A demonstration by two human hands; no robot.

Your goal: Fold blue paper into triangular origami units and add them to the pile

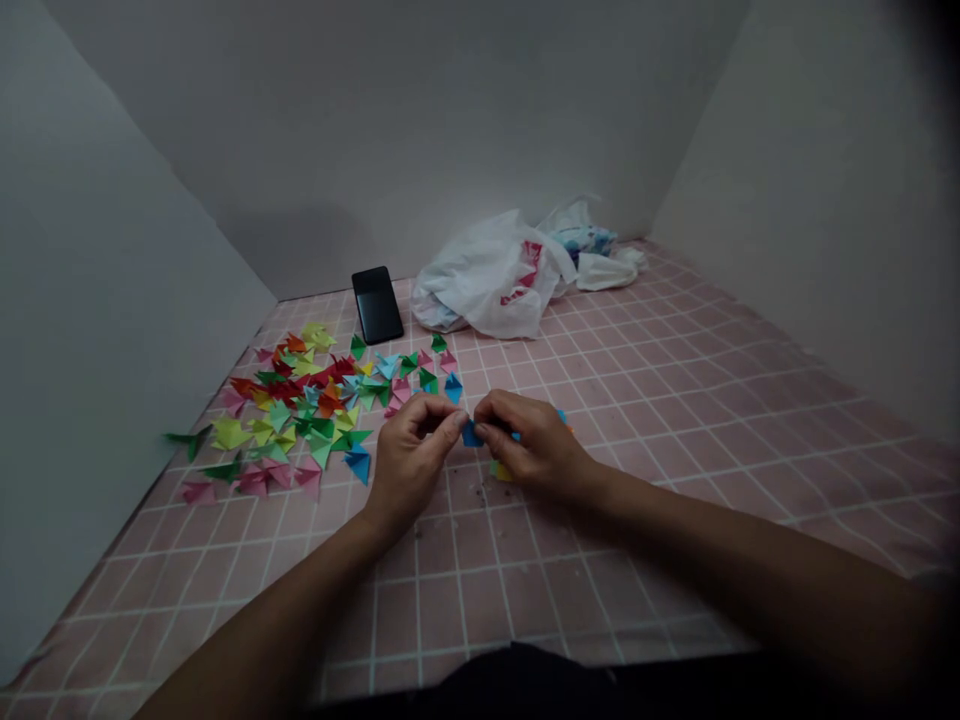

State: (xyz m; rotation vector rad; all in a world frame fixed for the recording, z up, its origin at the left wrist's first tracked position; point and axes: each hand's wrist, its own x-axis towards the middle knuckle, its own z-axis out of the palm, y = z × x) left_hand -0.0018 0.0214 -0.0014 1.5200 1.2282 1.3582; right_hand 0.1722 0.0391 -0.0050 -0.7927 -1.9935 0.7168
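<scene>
Between my two hands is a small blue piece of folded paper (472, 435), pinched at its upper edge from both sides. My left hand (420, 440) is closed, with thumb and forefinger pressed together at the paper's left side. My right hand (529, 435) grips the paper's right side in the same kind of pinch. Partly hidden under the right hand lies some yellow paper (501, 471), with bits of blue and orange paper showing behind that hand. A blue folded paper piece (358, 462) rests just left of my left wrist.
Many colourful folded paper pieces (319, 430) are spread over the left side of the pink checked cloth (675, 400). Behind them lies a black phone (378, 306). A white plastic bag (491, 275) with red print sits at the back, near the grey walls.
</scene>
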